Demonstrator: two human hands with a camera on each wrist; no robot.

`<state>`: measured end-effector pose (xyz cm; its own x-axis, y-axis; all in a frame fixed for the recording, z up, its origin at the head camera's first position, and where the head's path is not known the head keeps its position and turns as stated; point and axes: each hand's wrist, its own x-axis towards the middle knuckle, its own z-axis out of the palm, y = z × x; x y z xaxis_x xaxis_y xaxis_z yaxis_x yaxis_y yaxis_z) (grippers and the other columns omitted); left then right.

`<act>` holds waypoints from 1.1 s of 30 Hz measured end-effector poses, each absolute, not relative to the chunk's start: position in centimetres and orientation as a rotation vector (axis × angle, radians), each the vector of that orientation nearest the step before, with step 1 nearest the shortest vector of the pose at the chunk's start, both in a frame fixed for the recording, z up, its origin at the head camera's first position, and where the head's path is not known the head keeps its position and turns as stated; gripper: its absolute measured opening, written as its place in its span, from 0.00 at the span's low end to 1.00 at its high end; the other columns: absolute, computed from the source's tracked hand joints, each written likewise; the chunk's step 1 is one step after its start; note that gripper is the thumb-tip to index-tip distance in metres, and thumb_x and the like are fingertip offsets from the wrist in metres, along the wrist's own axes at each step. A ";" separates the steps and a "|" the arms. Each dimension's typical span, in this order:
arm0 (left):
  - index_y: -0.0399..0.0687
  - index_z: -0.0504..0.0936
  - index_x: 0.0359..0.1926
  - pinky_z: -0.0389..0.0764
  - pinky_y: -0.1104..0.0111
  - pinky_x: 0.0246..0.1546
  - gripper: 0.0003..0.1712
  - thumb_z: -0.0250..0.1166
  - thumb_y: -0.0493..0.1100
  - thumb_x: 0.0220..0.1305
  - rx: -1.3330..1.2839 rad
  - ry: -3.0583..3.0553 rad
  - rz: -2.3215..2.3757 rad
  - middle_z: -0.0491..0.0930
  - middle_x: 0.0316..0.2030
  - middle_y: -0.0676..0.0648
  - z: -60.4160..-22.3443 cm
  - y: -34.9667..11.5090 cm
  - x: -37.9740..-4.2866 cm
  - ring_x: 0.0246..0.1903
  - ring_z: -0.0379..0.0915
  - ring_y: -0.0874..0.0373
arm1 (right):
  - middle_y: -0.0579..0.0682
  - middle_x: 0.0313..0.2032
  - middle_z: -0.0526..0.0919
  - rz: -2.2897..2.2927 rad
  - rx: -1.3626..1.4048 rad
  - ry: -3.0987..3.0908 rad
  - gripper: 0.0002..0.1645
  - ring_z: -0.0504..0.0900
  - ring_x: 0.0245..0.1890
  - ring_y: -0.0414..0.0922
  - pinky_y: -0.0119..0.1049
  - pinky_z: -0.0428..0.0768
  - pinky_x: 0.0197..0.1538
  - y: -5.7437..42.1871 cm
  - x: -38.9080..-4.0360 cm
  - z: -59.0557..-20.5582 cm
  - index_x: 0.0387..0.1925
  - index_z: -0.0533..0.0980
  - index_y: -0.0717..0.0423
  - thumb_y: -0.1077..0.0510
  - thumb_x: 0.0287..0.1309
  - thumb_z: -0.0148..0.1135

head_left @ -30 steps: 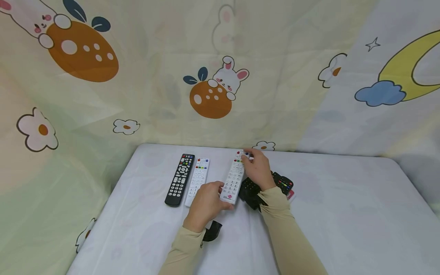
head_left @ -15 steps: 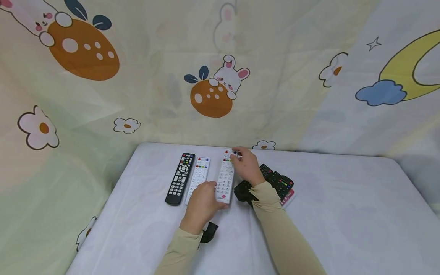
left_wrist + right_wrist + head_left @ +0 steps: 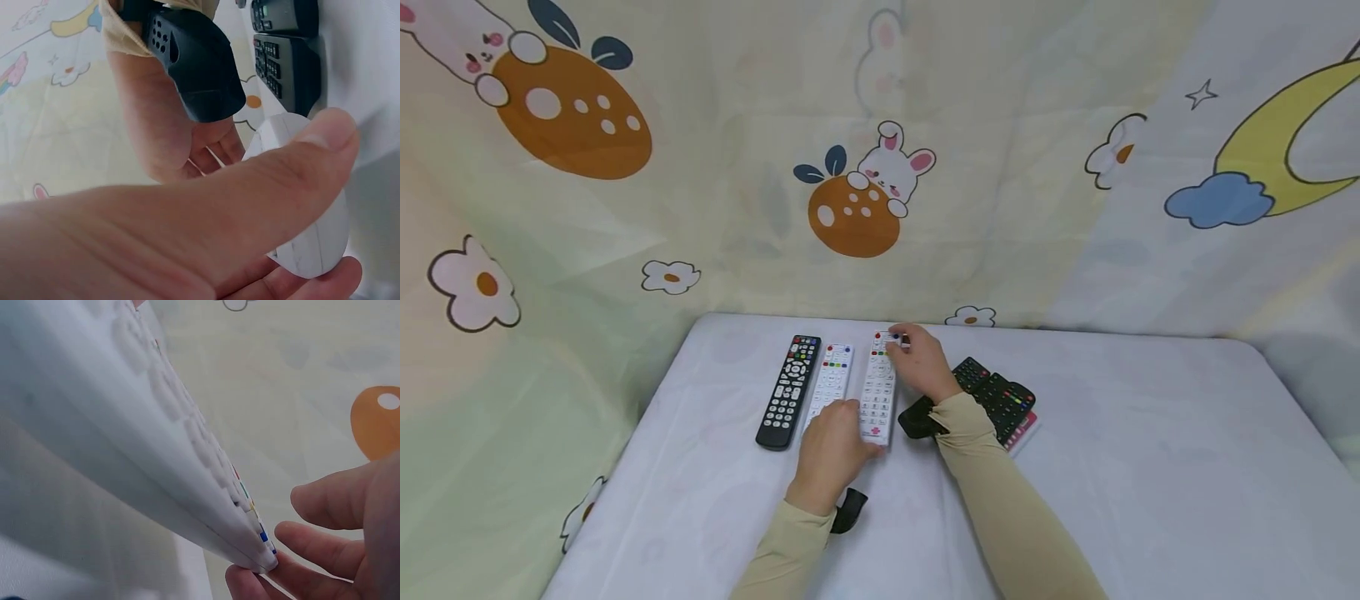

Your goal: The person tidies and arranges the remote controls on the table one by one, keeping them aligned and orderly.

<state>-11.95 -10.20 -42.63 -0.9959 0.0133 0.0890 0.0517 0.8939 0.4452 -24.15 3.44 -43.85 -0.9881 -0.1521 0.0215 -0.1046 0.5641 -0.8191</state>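
A white remote control [image 3: 877,390] with coloured buttons at its far end lies lengthwise between my hands. My left hand [image 3: 831,450] holds its near end, the thumb across one side and fingers on the other in the left wrist view. At the far right corner, my right hand [image 3: 919,363] grips the remote with curled fingertips. Whether its underside touches the table I cannot tell. Just left lies a second white remote [image 3: 831,375], its near end hidden behind my left hand. Left of that one is a long black remote [image 3: 788,392].
Right of my right wrist, a black remote [image 3: 1009,402] and a smaller black remote [image 3: 971,373] lie close together. A pink-and-white thing [image 3: 1021,430] pokes out beneath them. White cloth covers the table [image 3: 1150,467]; a patterned curtain [image 3: 1000,183] hangs behind.
Both hands have moved left with the white remote, bringing it alongside the other white one. The black remotes on the right are more exposed as my right arm has shifted away.
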 end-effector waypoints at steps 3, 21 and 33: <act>0.37 0.82 0.34 0.74 0.63 0.24 0.28 0.88 0.41 0.31 -0.039 -2.969 -0.678 0.76 0.24 0.49 -42.8 -10.3 -11.9 0.23 0.72 0.56 | 0.61 0.60 0.77 -1.403 -0.256 2.736 0.24 0.78 0.56 0.55 0.50 0.76 0.58 3.1 -24.4 -44.0 0.64 0.73 0.60 0.56 0.70 0.55; 0.38 0.83 0.34 0.72 0.63 0.20 0.27 0.88 0.43 0.32 0.009 -2.991 -0.524 0.76 0.23 0.49 -43.6 -10.6 -11.6 0.21 0.73 0.56 | 0.60 0.63 0.75 -1.223 -0.327 2.745 0.25 0.74 0.63 0.53 0.48 0.69 0.67 1.5 -24.9 -45.1 0.65 0.72 0.62 0.56 0.71 0.55; 0.42 0.83 0.26 0.71 0.62 0.17 0.23 0.88 0.44 0.31 -0.010 -2.982 -0.455 0.77 0.19 0.51 -43.5 -10.1 -11.8 0.19 0.74 0.55 | 0.60 0.65 0.74 -1.160 -0.346 2.770 0.26 0.70 0.67 0.55 0.48 0.66 0.69 1.5 -25.1 -45.9 0.66 0.71 0.63 0.56 0.71 0.54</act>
<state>-11.82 -10.06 -43.55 -0.9921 -0.0122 0.1245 0.0254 0.9547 0.2964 -25.06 1.48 -45.87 -0.9668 -0.2547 -0.0208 -0.1639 0.6805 -0.7142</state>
